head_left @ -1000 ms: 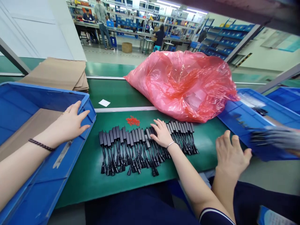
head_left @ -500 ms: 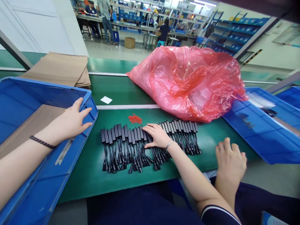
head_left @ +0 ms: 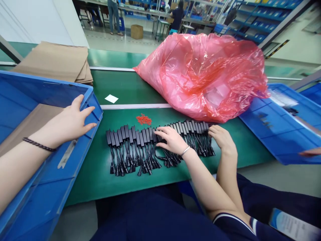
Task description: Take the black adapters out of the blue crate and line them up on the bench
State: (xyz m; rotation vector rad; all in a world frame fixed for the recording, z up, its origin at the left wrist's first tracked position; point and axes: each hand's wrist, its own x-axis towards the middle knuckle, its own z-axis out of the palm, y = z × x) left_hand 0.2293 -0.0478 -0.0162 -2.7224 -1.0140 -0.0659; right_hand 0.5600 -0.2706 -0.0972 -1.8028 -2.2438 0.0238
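My left hand [head_left: 72, 122], with a dark braided bracelet, rests over the right rim of a blue bin [head_left: 72, 87], its fingers spread. Cardboard [head_left: 41, 122] lies inside that bin. My right hand [head_left: 173, 139], with a silver bangle, lies palm down on a long row of black cabled parts [head_left: 125, 135], fingers apart and touching the middle of the row. Whether it grips a part cannot be seen. Just behind the row is a small heap of red rings [head_left: 143, 119] on the green table [head_left: 100, 190].
A co-worker's hand [head_left: 222, 137] touches the row's right end. Behind stands a large pink plastic bag [head_left: 200, 77]. Cardboard sheets [head_left: 55, 62] are stacked back left, near a white slip [head_left: 111, 98]. At right is another blue bin [head_left: 265, 130]; part of another hand [head_left: 311, 152] shows beside it.
The co-worker's hand has moved left and forward onto the row's right end. Another hand has appeared at the right edge. The view has shifted slightly; my hands keep nearly the same places.
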